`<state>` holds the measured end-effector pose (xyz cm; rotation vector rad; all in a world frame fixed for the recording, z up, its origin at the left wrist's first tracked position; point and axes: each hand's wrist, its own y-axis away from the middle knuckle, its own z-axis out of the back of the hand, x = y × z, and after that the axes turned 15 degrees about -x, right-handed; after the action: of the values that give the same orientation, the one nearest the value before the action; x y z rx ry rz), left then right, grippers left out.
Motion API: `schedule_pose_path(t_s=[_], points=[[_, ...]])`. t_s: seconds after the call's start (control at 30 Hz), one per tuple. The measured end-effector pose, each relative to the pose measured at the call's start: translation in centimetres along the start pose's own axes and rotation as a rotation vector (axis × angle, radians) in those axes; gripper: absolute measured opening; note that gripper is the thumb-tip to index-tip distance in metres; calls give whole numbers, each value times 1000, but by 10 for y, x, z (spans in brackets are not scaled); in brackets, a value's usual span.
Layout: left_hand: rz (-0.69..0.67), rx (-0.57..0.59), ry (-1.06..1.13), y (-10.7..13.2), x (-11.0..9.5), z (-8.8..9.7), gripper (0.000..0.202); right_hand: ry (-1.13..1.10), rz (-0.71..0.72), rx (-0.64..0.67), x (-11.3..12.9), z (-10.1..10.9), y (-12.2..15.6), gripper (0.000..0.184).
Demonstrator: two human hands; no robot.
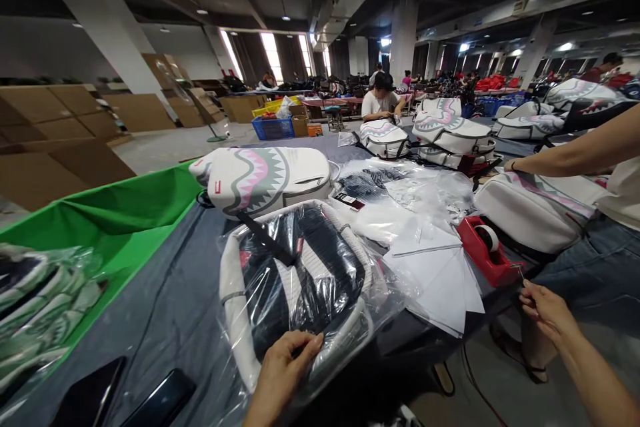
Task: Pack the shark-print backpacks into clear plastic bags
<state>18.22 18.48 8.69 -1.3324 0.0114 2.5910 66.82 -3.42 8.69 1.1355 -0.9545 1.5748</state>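
Note:
A white backpack with its black straps upward lies inside a clear plastic bag at the table's front edge. My left hand is closed on the near edge of that bag, thumb and fingers pinched together. To the right, my right hand pinches the end of a strip of tape at the cutter of a red tape dispenser. White paper sheets lie fanned between the backpack and the dispenser. Another white backpack with a pink and grey toothed print sits just behind.
Clear plastic bags are heaped behind the papers. Two dark phones rest at the front left, near a green cloth bin with bagged goods. A co-worker's arm reaches over a backpack at right. Another person sits beyond.

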Motion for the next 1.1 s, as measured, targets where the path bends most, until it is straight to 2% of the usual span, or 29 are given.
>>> schedule_pose_path(t_s=[0.1, 0.17, 0.23, 0.27, 0.3, 0.37, 0.43, 0.5, 0.6, 0.67, 0.73, 0.83, 0.9, 1.0, 1.1], points=[[-37, -27, 13, 2, -1, 0, 55, -147, -84, 208, 1, -39, 52, 69], [-51, -38, 10, 5, -5, 0, 48, -284, -187, 483, 14, -68, 88, 64], [-37, -20, -8, 7, -9, 0, 39, -408, -210, 847, 41, -97, 116, 55], [-22, -5, -17, 6, -10, 0, 36, -419, -144, 1045, 60, -111, 125, 51], [-6, 5, -21, 6, -12, 0, 33, -380, -10, 1231, 81, -126, 132, 50], [33, 16, -26, 4, -14, 0, 29, -186, 377, 1566, 131, -160, 140, 47], [71, 4, -33, 4, -17, 0, 27, 62, 728, 1817, 177, -196, 149, 42], [97, -19, -42, 5, -20, 0, 25, 265, 983, 1935, 210, -230, 163, 37], [87, -43, -54, 7, -25, 1, 23, 484, 1242, 1919, 221, -269, 183, 27], [62, -44, -58, 8, -25, 2, 22, 608, 1371, 1783, 214, -287, 185, 21], [43, -41, -57, 8, -24, 2, 22, 679, 1443, 1566, 205, -295, 176, 27], [35, -30, -51, 7, -21, 2, 21, 658, 1386, 1270, 200, -287, 152, 37], [28, -29, -56, 6, -21, 1, 20, 588, 1287, 1185, 195, -270, 144, 31], [2, -14, -97, 7, -29, 3, 20, 443, 1156, 1265, 179, -243, 158, 33], [-98, -26, -218, 19, -40, 8, 17, 501, 1137, 1299, 160, -233, 180, 28]])
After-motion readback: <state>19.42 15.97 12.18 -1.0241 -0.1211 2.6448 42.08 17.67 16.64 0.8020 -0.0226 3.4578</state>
